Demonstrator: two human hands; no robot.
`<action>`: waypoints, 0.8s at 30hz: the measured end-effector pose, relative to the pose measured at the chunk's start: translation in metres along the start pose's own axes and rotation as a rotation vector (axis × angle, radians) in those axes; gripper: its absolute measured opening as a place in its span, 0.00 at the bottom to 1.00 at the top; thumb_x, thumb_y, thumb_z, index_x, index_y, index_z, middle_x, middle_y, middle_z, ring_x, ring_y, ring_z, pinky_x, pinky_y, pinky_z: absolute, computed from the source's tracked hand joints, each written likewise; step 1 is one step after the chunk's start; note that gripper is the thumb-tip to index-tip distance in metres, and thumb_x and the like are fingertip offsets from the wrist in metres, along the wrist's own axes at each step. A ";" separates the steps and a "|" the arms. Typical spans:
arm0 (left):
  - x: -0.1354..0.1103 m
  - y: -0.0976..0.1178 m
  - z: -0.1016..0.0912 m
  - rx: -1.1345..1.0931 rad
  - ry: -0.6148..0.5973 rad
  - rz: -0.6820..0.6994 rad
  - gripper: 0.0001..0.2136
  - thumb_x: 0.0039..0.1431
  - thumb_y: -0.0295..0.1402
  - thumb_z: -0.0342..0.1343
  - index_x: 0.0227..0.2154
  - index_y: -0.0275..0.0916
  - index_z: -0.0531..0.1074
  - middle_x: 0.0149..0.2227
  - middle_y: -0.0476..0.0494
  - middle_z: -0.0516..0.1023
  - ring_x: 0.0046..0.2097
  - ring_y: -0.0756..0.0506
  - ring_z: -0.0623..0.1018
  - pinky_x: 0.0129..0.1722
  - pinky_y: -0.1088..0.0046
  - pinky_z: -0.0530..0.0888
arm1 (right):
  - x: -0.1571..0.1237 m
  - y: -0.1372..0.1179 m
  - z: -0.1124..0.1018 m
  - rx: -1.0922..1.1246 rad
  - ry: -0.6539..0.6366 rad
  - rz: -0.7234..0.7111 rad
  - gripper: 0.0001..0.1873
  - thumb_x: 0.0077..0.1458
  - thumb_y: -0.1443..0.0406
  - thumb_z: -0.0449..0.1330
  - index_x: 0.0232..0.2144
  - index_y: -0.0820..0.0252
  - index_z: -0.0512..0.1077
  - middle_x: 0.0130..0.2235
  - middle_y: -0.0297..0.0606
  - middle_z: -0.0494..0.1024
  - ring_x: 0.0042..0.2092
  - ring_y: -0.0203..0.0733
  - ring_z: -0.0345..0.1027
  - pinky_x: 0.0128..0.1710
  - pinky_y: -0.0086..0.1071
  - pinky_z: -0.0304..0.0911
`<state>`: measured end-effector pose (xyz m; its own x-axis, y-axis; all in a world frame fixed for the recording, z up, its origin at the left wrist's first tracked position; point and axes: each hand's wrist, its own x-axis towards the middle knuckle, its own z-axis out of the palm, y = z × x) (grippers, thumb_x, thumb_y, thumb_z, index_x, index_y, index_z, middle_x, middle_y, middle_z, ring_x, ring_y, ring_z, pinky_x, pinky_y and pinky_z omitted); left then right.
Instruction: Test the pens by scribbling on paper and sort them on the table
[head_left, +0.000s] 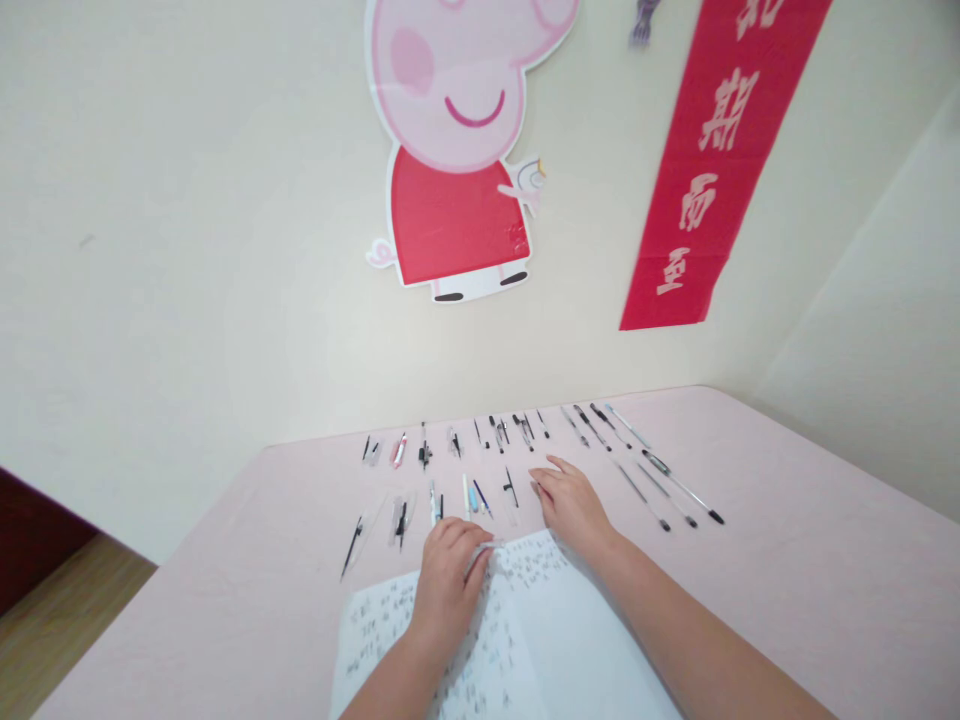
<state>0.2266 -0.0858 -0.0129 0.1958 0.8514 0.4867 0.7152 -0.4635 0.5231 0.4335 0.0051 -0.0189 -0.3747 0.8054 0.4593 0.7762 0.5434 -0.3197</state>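
My left hand (451, 565) is closed around a clear plastic pen barrel (484, 553), just above the top edge of a sheet of paper with handwriting (397, 630). My right hand (576, 508) reaches over the pink tabletop, its thumb and index fingertips close together near a small dark bit that is too small to name. Left of those fingertips lies a black pen refill with a cap (511, 487). Between the hands and further left are a blue pen part (473, 499), a dark blue refill (482, 495) and a taken-apart black pen (402, 522).
Several pens and pen parts line the back of the table (247, 560), among them a pink pen (399, 450). Whole pens lie at the right, including a long capped one (686, 488). Behind stands a wall with a pig cutout (461, 215) and a red banner (720, 170).
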 end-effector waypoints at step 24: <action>-0.002 -0.003 0.004 -0.041 0.007 0.021 0.05 0.58 0.29 0.50 0.33 0.39 0.71 0.34 0.43 0.75 0.40 0.43 0.72 0.41 0.62 0.69 | 0.000 -0.010 0.008 -0.022 -0.012 -0.054 0.16 0.50 0.76 0.51 0.37 0.64 0.74 0.40 0.42 0.78 0.49 0.43 0.67 0.59 0.41 0.53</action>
<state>0.2266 -0.0850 -0.0183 0.2058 0.8398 0.5024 0.6831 -0.4909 0.5408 0.4213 0.0018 -0.0222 -0.4225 0.7777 0.4655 0.7657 0.5811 -0.2758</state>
